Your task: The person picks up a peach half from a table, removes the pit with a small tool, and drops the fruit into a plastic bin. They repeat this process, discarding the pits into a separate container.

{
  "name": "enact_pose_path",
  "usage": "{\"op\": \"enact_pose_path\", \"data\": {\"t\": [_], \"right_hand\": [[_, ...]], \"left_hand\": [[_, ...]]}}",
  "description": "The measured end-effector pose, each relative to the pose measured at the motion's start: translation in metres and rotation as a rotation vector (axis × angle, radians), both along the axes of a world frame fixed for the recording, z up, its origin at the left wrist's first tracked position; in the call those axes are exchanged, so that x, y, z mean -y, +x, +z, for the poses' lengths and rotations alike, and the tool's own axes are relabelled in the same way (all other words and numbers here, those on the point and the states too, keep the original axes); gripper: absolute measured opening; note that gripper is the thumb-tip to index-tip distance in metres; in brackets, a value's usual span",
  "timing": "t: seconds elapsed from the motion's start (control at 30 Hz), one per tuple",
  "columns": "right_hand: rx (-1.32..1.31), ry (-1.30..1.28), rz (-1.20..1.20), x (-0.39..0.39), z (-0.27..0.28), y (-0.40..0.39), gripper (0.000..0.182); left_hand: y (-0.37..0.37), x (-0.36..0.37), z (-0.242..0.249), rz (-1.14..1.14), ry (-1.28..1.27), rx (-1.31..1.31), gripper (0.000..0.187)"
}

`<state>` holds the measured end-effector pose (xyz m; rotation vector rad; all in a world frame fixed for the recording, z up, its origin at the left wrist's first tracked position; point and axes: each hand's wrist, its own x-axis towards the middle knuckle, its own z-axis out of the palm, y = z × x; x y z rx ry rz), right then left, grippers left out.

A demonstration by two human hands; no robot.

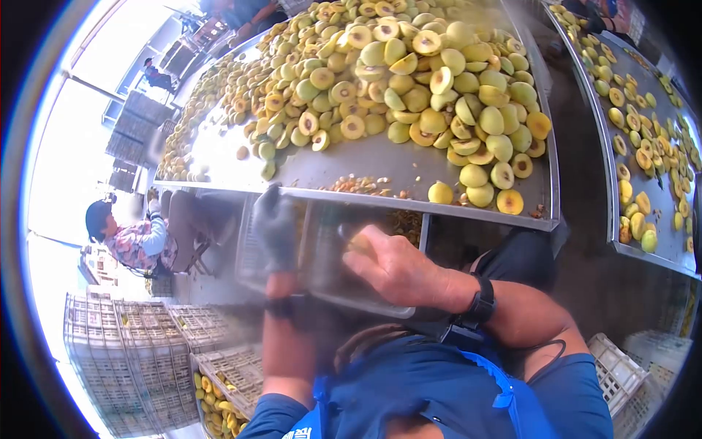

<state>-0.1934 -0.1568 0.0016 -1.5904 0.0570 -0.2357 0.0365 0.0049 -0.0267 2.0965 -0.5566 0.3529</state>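
My left hand point(274, 227), in a grey glove, is smeared by motion at the table's front edge. My bare right hand point(391, 267) is closed in front of the same edge, to the right of the left one. A small tool with a dark rounded tip point(342, 231) pokes out from its fingers, beside a yellowish patch; most of it is hidden in the fist. Under both hands sits a translucent crate point(333, 282). Halved yellow-green peaches point(352, 126) are heaped on the metal table point(351, 162) beyond, and loose pits point(358, 184) lie along its front edge.
A second metal table point(662, 227) with peach halves stands at the right. Stacked plastic crates point(121, 358) rise at the lower left, near a crate of peaches point(219, 399). A seated person point(139, 238) works at the left; another person point(248, 14) is across the table.
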Motion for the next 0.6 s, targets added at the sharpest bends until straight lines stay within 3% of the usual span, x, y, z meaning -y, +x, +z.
{"op": "enact_pose_path", "data": {"t": [0.1, 0.13, 0.17, 0.27, 0.37, 0.47, 0.57, 0.6], "right_hand": [[0.118, -0.008, -0.106, 0.012, 0.014, -0.004, 0.033], [0.141, 0.024, -0.146, 0.015, 0.018, -0.006, 0.032], [0.165, 0.055, -0.186, 0.019, 0.021, -0.009, 0.032], [0.259, 0.049, -0.330, 0.033, 0.020, -0.008, 0.029], [0.276, 0.213, -0.337, 0.052, 0.029, -0.010, 0.022], [0.279, 0.283, -0.442, 0.062, 0.024, -0.005, 0.024], [0.214, 0.418, -0.479, 0.074, 0.022, -0.005, 0.027], [0.175, 0.476, -0.461, 0.077, 0.022, -0.005, 0.027]], "left_hand": [[-0.056, 0.096, 0.031, -0.347, 0.229, -0.148, 0.036], [-0.060, 0.122, 0.019, -0.530, 0.312, -0.190, 0.037], [-0.061, 0.141, -0.002, -0.710, 0.413, -0.019, 0.038], [-0.075, 0.186, -0.028, -0.726, 0.821, 0.088, 0.035], [-0.076, 0.206, -0.039, -0.660, 0.933, 0.064, 0.032], [-0.069, 0.201, -0.037, -0.635, 0.744, -0.093, 0.029], [-0.052, 0.170, -0.023, -0.650, 0.009, -0.747, 0.027], [-0.038, 0.149, -0.018, -0.709, -0.334, -1.136, 0.025]]}}
